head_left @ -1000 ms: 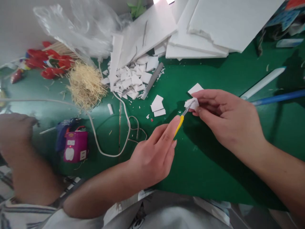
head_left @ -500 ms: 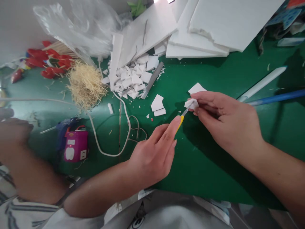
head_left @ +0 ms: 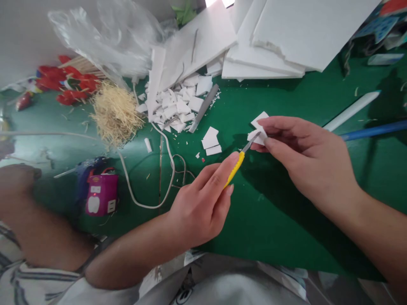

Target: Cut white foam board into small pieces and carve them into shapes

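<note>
My left hand is closed around a yellow-handled craft knife. Its metal blade points up and right and touches a small white foam piece. That piece is pinched between the thumb and fingers of my right hand, which hide part of it. Just behind those fingertips another white foam piece shows; whether it is held as well I cannot tell. To the left of the blade, a few cut foam pieces lie on the green tabletop.
Foam scraps are heaped beside a grey strip, with white foam sheets behind. Leftward are a straw-like pile, a white cord and a purple device. Another person's arm rests at far left. White and blue rods lie right.
My left hand has drawn slightly back down and left, showing more of the yellow handle. My right hand has shifted a little to the right, and the foam piece has turned slightly.
</note>
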{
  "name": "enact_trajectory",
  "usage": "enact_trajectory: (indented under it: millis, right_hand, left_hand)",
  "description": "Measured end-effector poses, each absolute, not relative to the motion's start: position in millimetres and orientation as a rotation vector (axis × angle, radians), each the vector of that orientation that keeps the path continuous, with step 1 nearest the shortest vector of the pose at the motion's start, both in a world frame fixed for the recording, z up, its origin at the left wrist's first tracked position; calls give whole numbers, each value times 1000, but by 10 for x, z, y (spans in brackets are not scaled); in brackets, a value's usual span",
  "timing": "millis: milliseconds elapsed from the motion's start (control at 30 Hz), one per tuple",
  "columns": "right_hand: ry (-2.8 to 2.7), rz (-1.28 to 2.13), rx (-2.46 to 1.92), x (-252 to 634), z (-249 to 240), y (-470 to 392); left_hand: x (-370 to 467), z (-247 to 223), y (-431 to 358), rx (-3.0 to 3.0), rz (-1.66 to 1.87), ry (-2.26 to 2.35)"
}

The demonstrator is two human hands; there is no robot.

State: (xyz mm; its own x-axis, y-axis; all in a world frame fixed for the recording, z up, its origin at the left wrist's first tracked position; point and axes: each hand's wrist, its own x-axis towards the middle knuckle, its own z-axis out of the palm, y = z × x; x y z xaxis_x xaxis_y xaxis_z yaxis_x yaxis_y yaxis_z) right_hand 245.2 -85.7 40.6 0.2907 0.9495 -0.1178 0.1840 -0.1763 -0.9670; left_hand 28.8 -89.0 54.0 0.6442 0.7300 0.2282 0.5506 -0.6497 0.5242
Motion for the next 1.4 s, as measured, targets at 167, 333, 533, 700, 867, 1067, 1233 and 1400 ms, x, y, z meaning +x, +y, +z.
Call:
enact_trajectory:
  millis: [167,333,533,700,867,1067,1233,1400]
  right_hand:
    - [-927,1087,-1611,2454,411,-823]
    - [-720,1120,-1586,2449,405,-784]
    - [-628,1146,-1537,2475,368,-771]
    - [-710,1098,-1600,2460,383,-792]
    - [-782,1126,-1653,2438,430,-790]
    - [-782,1107,-1642,2444,425,-782]
    - [-740,1106,-1626,2453,411,-785]
    - [-708,1121,-1601,2440,408,-778]
  left_hand:
    - [285,535,-894,2421,608,996]
    - [275,556,-911,2477,636,951]
    - [282,584,-900,2502,659,977]
    - [292,545,-876,2526,652,954]
    - [289,519,-868,2546,656,940]
    - [291,523,-866,2621,591,945]
    - [296,505,-864,2640,574,924]
    - [296,524,-870,2650,548,909]
